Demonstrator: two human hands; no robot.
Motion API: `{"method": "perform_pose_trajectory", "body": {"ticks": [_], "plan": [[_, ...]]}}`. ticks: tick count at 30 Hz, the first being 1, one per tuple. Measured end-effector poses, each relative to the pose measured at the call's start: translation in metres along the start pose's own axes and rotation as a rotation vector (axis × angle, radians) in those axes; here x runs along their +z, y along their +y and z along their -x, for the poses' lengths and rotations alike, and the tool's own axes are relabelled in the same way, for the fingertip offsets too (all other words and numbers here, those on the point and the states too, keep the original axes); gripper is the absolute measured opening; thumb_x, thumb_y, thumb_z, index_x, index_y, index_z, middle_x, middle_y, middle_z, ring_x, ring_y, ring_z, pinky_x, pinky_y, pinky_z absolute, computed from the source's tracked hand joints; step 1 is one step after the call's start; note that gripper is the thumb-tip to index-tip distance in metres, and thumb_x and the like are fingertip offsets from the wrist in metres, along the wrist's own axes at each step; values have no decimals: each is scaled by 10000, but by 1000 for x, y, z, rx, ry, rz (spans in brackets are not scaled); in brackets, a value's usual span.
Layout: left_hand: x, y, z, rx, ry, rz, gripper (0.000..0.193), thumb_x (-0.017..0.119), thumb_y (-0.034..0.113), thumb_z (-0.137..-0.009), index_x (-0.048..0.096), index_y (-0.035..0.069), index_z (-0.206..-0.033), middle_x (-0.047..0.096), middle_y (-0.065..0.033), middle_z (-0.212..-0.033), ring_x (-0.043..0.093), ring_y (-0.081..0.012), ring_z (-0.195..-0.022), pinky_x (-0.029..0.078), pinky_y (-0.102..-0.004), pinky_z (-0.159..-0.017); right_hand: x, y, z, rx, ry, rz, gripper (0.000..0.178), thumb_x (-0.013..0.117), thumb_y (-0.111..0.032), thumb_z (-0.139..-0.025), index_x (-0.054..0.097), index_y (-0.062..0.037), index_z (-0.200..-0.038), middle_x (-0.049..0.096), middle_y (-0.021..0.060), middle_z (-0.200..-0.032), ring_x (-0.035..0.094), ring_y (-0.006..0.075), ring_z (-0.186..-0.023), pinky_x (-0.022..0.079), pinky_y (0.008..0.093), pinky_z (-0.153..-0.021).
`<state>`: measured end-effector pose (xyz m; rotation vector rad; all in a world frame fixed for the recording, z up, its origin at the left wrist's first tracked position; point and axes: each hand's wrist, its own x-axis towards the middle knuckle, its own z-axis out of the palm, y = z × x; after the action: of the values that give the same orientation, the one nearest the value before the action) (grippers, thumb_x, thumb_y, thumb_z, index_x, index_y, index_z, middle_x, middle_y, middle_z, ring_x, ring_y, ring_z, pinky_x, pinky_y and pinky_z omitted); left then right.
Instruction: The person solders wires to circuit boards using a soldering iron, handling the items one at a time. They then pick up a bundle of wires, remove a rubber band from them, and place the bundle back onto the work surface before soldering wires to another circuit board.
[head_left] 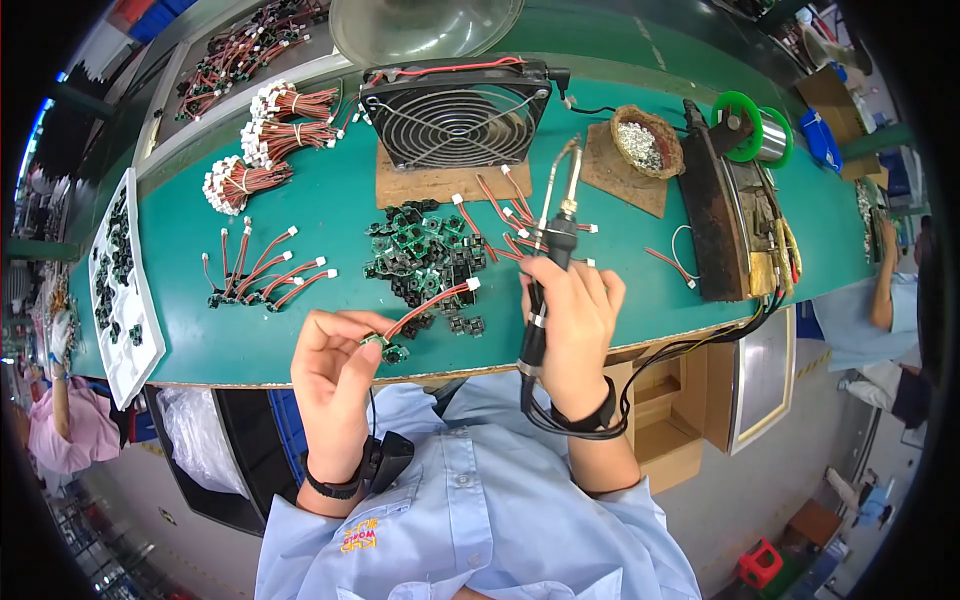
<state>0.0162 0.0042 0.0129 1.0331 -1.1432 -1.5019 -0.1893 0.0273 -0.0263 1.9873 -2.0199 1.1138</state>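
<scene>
Between the thumb and fingers of my left hand (328,385) is a small green circuit board (394,354), held over the near edge of the bench. A red and brown wire lead (428,303) with a white plug rises from the board toward the upper right. My right hand (578,325) is wrapped round a black soldering iron (560,238), its thin metal feed tube alongside the tip. The tip points up and away from the board. Just beyond my hands lies a heap of small green and black boards (420,245). Loose wire leads (510,212) are scattered at its right.
A black fan (460,118) stands on a wooden block at the back. Bundled leads (240,185) and wired boards (262,285) lie left, beside a white tray (140,345). At right are a bowl (675,150), a solder spool (770,135) and a dark metal stand (715,220).
</scene>
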Motion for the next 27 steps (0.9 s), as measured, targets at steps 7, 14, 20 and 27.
{"method": "perform_pose_trajectory", "body": {"ticks": [7,14,20,27], "plan": [[1,-1,2,95,-23,-105,156,550,-40,-812,472,11,-937,587,-112,-957,521,-127,-804,407,-252,-753,10,5,-5,-18,13,103,291,569,-47,-721,563,-87,-1009,541,62,-760,531,216,-716,394,350,-721],[2,6,5,123,-204,-271,160,538,-38,-819,469,9,-955,543,-88,-946,505,-131,-846,388,-249,-778,6,6,-2,-53,3,88,305,585,-42,-705,561,-74,-1007,514,65,-722,529,221,-708,394,351,-710],[5,9,9,115,-181,-314,209,552,-59,-813,495,-10,-1008,558,-94,-919,521,-140,-814,406,-246,-752,1,9,-2,-66,-13,143,256,560,-39,-736,547,-74,-989,516,48,-691,518,227,-663,374,347,-698],[9,11,7,212,-286,-441,160,532,-64,-822,543,-31,-978,561,-100,-928,516,-141,-814,411,-250,-737,-7,8,-2,-48,-14,136,316,633,54,-699,547,-79,-972,533,54,-714,521,221,-646,391,339,-660]]}}
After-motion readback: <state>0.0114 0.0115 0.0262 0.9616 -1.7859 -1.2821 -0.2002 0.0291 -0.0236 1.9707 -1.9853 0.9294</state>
